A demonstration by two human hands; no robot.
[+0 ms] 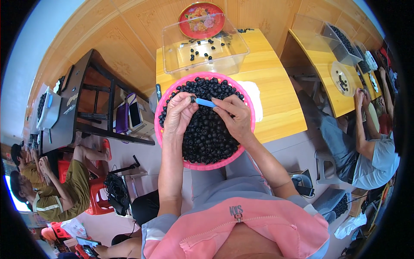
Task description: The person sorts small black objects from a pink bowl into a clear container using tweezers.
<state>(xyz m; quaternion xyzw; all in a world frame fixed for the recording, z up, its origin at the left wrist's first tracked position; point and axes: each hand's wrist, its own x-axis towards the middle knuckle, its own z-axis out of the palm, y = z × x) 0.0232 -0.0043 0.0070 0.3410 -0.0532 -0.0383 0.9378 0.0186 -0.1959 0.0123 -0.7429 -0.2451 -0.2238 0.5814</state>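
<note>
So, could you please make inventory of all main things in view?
pink basket: one, pink, centre
black parts: many, black, mostly inside basket
clear bin: one, transparent, on near table
floral tray: one, red, behind bin
near table: one, yellow, ahead
dark table: one, black, left
white sheet: one, white, right of basket
red stools: several, red, left
other people: several, varied clothes, both sides
blue rod: one, blue, between hands
left fingers: one hand, bare, at rod's tip
right fingers: one hand, bare, on rod
</note>
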